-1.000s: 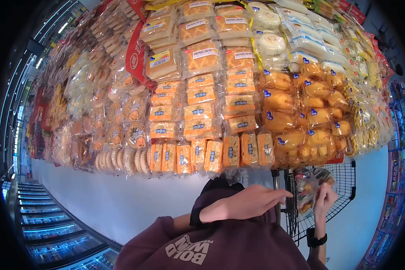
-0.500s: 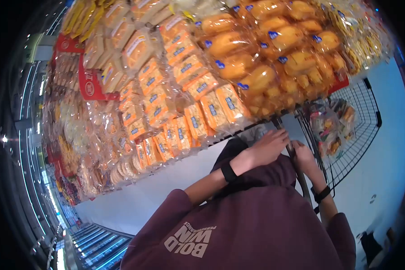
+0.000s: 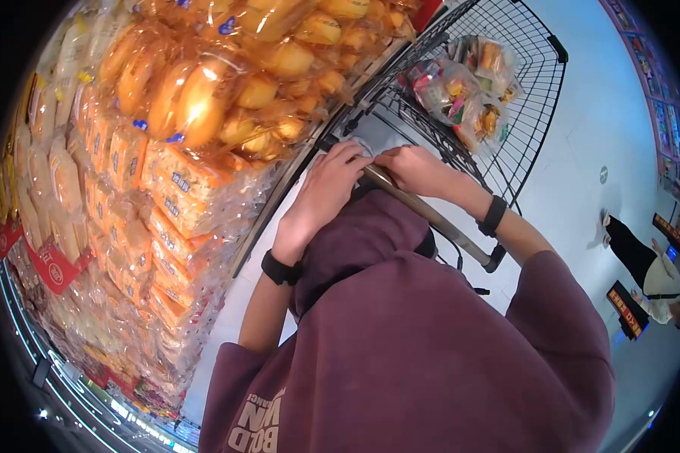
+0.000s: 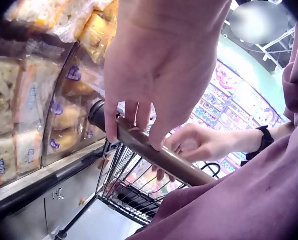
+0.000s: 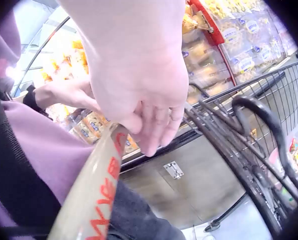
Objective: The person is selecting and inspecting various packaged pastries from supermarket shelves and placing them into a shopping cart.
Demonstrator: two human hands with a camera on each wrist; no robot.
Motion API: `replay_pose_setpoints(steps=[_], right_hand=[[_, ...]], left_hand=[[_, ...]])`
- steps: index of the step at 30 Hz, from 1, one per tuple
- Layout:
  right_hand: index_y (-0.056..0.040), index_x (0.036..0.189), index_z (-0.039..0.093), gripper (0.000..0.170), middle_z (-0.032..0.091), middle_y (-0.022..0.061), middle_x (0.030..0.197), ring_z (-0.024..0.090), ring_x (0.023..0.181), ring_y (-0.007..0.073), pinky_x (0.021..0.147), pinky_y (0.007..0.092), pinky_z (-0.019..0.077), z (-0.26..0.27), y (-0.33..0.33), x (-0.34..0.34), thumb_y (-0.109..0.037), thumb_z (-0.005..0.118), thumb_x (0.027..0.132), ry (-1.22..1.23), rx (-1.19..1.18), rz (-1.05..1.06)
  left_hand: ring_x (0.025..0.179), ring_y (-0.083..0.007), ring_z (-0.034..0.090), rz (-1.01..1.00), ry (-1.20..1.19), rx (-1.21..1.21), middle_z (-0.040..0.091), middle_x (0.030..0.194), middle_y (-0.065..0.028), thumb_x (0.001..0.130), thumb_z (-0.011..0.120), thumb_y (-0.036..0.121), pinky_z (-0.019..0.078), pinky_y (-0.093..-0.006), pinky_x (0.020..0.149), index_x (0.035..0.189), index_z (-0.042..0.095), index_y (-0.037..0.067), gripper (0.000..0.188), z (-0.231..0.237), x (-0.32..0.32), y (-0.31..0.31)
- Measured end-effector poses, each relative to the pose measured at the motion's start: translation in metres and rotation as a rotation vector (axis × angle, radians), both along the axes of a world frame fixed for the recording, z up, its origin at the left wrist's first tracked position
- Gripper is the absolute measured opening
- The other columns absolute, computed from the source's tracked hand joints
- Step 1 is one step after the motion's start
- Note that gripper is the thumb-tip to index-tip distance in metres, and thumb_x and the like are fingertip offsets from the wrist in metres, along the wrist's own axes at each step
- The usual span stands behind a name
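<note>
The cart handle, under the left hand and right hand, runs lengthwise away from the packaged bread; the wire basket lies beyond the handle. Both hands grip it side by side, the left nearer its bread end.

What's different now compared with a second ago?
The right hand has moved from over the basket to the cart handle, beside the left hand; both now hold it. The head view has swung, shifting the packaged baked goods from across the top to the left. The bagged items remain in the basket.
</note>
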State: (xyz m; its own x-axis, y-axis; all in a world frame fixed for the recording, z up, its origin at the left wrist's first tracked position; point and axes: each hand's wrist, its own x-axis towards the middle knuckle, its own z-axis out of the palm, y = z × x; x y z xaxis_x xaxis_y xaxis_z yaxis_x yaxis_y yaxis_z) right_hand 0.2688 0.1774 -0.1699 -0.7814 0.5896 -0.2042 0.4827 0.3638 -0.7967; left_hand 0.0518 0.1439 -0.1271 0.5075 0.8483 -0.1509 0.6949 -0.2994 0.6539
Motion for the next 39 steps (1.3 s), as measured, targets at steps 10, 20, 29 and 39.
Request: replay_pose_setpoints(steps=[10,20,29,39], right_hand=[[-0.0012,0.102,0.068,0.025,0.071,0.0163,0.089,0.07,0.084,0.0299,0.078,0.0373,0.0539,-0.153,0.054,0.186,-0.015,0.057,0.084,-0.279,-0.084,-0.84],[0.0001,0.105,0.066,0.034,0.065,0.0294,0.102,0.063,0.099,0.0425,0.088,0.046,0.0499,-0.303,0.035,0.262,-0.023,0.058,0.08,-0.7,-0.17,-0.912],[-0.0033,0.127,0.052,0.049,0.061,0.0285,0.117,0.06,0.111,0.0393,0.095,0.0442,0.046,-0.378,0.05,0.257,-0.024,0.057,0.083,-0.746,-0.36,-0.817],[-0.0073,0.1,0.068,0.027,0.068,0.0187,0.102,0.063,0.097,0.038,0.082,0.0437,0.051,-0.292,0.067,0.28,-0.028,0.059,0.085,-0.659,0.055,-0.937]], left_hand=[[0.112,-0.0313,0.055,0.068,-0.073,-0.165,0.064,0.113,-0.0128,0.081,0.063,-0.001,0.0452,-0.0378,0.095,0.106,0.069,0.002,0.026,0.006,0.0,0.006],[0.112,-0.0306,0.056,0.132,-0.085,-0.171,0.065,0.111,-0.0105,0.078,0.066,-0.003,0.0462,-0.0393,0.094,0.105,0.071,0.004,0.029,0.002,0.006,0.008],[0.115,-0.0285,0.055,0.154,0.005,-0.303,0.064,0.113,-0.0086,0.078,0.066,-0.004,0.0462,-0.0379,0.095,0.107,0.071,0.006,0.031,0.006,0.011,0.013],[0.115,-0.0278,0.054,0.17,0.046,-0.327,0.064,0.116,-0.0068,0.077,0.064,-0.007,0.0447,-0.0385,0.097,0.107,0.071,0.007,0.033,0.009,0.016,0.016]])
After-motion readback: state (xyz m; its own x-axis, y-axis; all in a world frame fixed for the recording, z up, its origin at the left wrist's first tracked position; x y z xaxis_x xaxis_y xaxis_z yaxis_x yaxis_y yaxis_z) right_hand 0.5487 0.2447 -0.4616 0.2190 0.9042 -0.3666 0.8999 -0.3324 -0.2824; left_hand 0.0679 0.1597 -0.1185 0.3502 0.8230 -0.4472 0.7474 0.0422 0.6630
